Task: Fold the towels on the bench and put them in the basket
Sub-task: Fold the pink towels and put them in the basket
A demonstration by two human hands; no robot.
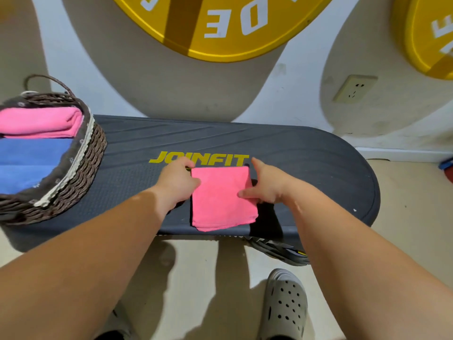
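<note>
Fingers (187,165) of my left hand (176,184) and right hand (268,190) pinch the sides of the folded pink towel (220,202) near the front edge of the bench (306,163). If I lift it crooked toward the basket (84,168) at the left end, it could flop open.

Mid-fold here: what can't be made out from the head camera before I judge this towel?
- Left hand: fingertips hidden behind its own back, head view; grip on the pink towel unclear.
- Right hand: lower fingers hidden by the hand itself; pinching or pressing, unclear.
- Basket: cut off by the left edge; full contents unknown.
- Dark object under the bench: partly covered by the right forearm.
</note>
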